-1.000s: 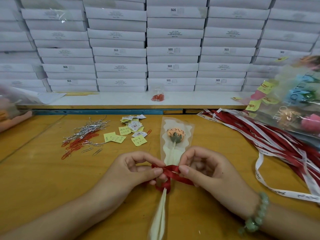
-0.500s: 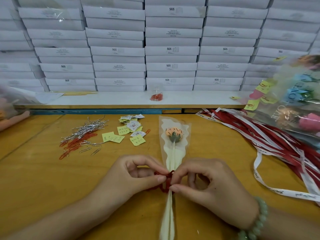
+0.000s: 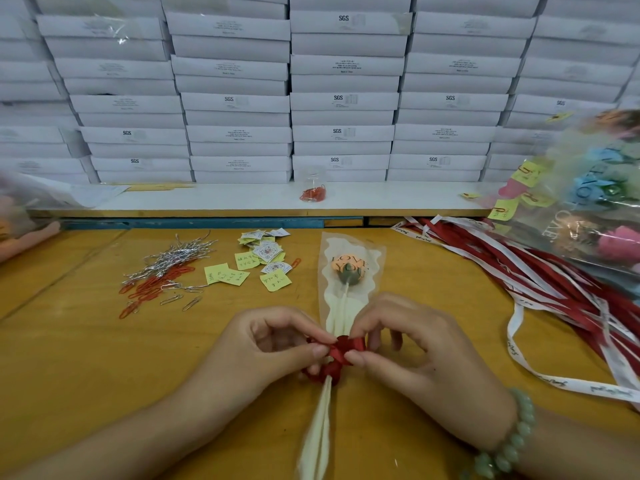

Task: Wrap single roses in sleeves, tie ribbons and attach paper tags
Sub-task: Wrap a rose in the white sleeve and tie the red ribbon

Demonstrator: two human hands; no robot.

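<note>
A single orange rose (image 3: 349, 269) lies in a clear and cream sleeve (image 3: 372, 271) on the wooden table (image 3: 86, 358), bloom pointing away from me. A red ribbon (image 3: 337, 353) is bunched round the narrow neck of the sleeve. My left hand (image 3: 273, 344) pinches the ribbon from the left between thumb and forefinger. My right hand (image 3: 412, 344) pinches it from the right, a red loop showing above its thumb. The sleeve's tail (image 3: 317, 431) runs toward me between my wrists.
Yellow and white paper tags (image 3: 258, 261) and a heap of silver and red paper clips (image 3: 162, 271) lie at the left. Red and white ribbons (image 3: 540, 282) trail at the right, below a bag of wrapped roses (image 3: 588, 209). White boxes (image 3: 343, 98) are stacked behind a ledge.
Both hands drew together at the sleeve's neck. The ribbon, stretched sideways a second ago, is now bunched into a small knot with a loop by the right thumb.
</note>
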